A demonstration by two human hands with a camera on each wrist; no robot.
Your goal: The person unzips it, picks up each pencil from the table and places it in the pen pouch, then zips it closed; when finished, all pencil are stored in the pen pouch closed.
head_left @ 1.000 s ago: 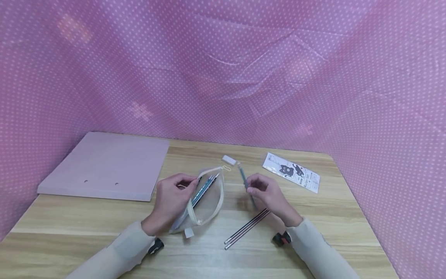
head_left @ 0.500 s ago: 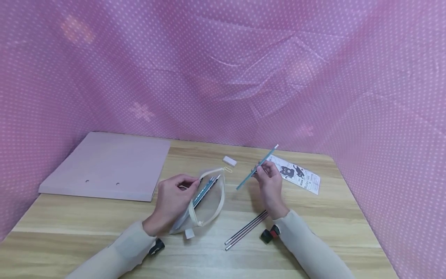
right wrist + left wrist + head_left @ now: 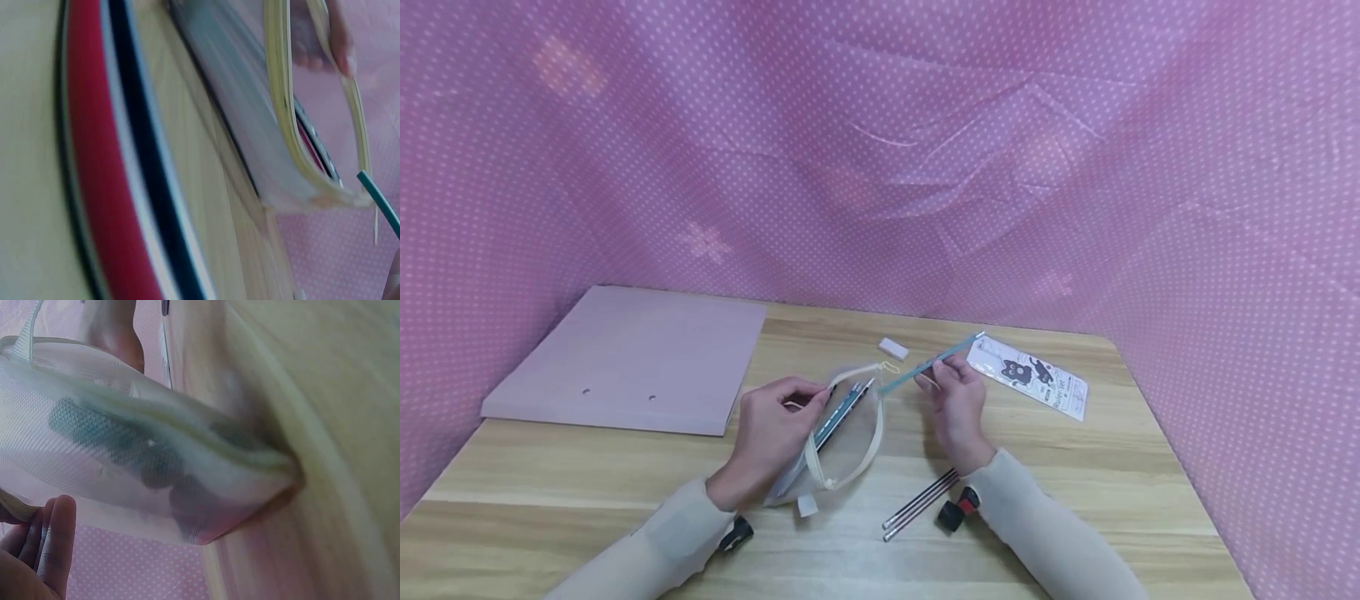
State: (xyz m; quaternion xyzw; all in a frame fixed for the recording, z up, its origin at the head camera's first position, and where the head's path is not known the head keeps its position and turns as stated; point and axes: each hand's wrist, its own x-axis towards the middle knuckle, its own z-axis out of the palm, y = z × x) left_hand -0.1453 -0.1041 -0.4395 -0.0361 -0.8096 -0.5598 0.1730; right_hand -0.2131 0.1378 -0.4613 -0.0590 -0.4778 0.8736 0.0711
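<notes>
My left hand point(image 3: 775, 433) pinches the edge of a translucent mesh pencil pouch point(image 3: 868, 454), holding its zippered mouth apart. Inside lean several teal and dark pencils point(image 3: 842, 412), their ends showing at the opening. Between thumb and fingers, my right hand point(image 3: 958, 408) grips a teal pencil point(image 3: 917, 372), slanted with its lower end at the pouch's right rim. The right wrist view shows that teal pencil point(image 3: 379, 203) with its tip beside the pale yellow zipper band point(image 3: 284, 100). From the left wrist view, the pouch's mesh wall point(image 3: 125, 506) rises beside my fingertips point(image 3: 61, 515).
Dark and red pencils point(image 3: 919, 506) lie on the wooden table point(image 3: 820, 558) near my right wrist. A white eraser point(image 3: 893, 347) sits behind the pouch. To the right lies a ruler set packet point(image 3: 1030, 375) with cat drawings; a pale pink folder point(image 3: 632, 358) lies at the left.
My right hand has lifted the teal pencil, turned it to a slant and brought it left to the pouch's mouth. The left hand and pouch have hardly moved.
</notes>
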